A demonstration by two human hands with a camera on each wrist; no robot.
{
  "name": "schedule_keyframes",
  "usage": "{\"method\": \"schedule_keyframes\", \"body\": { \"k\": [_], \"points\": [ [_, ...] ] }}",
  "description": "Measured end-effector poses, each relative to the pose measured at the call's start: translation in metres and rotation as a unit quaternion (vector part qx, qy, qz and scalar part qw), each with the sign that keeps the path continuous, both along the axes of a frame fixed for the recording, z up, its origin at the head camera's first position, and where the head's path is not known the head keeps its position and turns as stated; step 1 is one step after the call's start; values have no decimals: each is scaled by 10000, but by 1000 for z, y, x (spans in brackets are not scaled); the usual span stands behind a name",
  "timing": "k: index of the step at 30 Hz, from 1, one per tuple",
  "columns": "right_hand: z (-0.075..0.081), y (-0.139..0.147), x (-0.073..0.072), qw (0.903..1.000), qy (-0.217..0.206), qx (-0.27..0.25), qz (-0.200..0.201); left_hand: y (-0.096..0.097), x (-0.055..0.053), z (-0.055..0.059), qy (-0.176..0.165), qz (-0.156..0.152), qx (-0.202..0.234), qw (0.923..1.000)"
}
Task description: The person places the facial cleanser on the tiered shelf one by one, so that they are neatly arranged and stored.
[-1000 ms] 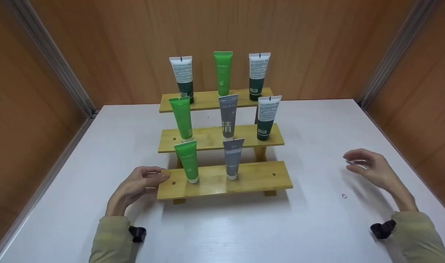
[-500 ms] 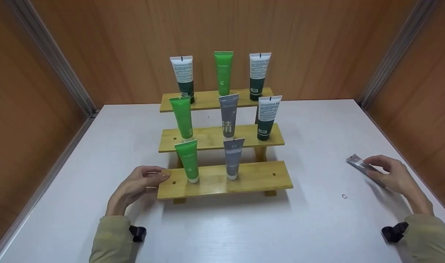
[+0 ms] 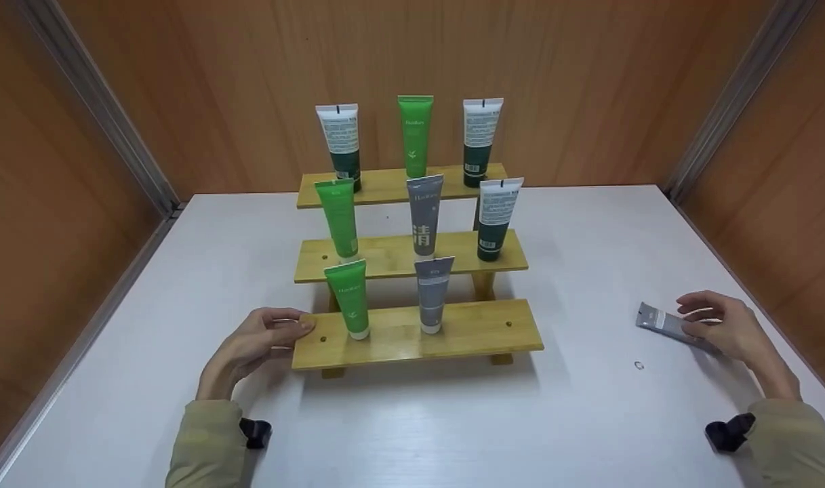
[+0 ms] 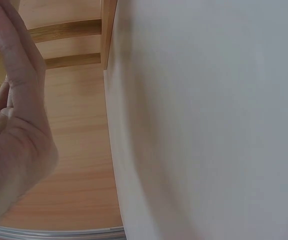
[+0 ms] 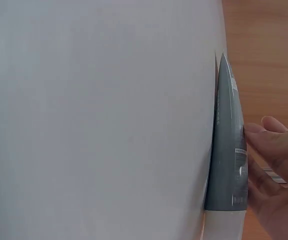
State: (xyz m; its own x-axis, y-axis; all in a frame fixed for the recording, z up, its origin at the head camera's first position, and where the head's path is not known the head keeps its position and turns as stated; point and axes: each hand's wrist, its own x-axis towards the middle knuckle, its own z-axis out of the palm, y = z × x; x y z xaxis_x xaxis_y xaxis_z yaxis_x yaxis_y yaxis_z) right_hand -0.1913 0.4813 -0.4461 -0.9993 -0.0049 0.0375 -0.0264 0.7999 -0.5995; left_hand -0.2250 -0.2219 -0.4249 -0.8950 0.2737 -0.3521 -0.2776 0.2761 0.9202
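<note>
My left hand point(image 3: 257, 342) holds the left end of the lowest board of a three-tier bamboo display rack point(image 3: 476, 337), thumb on top. In the left wrist view that hand point(image 4: 21, 120) is seen from the side, and the board is mostly cut off. Far to the right, a grey squeeze tube point(image 3: 661, 323) lies on the white table. My right hand point(image 3: 734, 332) is over its cap end, fingers loosely bent. The right wrist view shows the tube's white cap point(image 5: 223, 225) and my right hand point(image 5: 279, 170) along its upper side, a fingertip touching it.
Tubes stand caps down on each tier, such as a green tube point(image 3: 350, 299) and a grey tube point(image 3: 432, 295) on the lowest board. A small ring point(image 3: 639, 365) lies on the table point(image 3: 412, 434). Wood-grain panels point(image 3: 575, 81) enclose the back and sides.
The right hand has shifted right and slightly down. The grey tube, mostly hidden by it at first, now lies in view and has turned a little. The left hand and rack are still.
</note>
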Motion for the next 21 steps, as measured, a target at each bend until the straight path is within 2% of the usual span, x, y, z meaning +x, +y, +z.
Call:
{"method": "schedule_keyframes", "body": {
  "k": [11, 14, 21],
  "points": [
    [2, -1, -1, 9967, -771, 157, 180, 0, 0, 0, 13, 36, -37, 10000],
    [2, -4, -1, 9969, -758, 141, 153, 0, 0, 0, 16, 34, -16, 10000],
    [2, -10, 0, 9989, -445, 48, 145, 1, 0, 0, -1, 51, -75, 10000]
  ]
}}
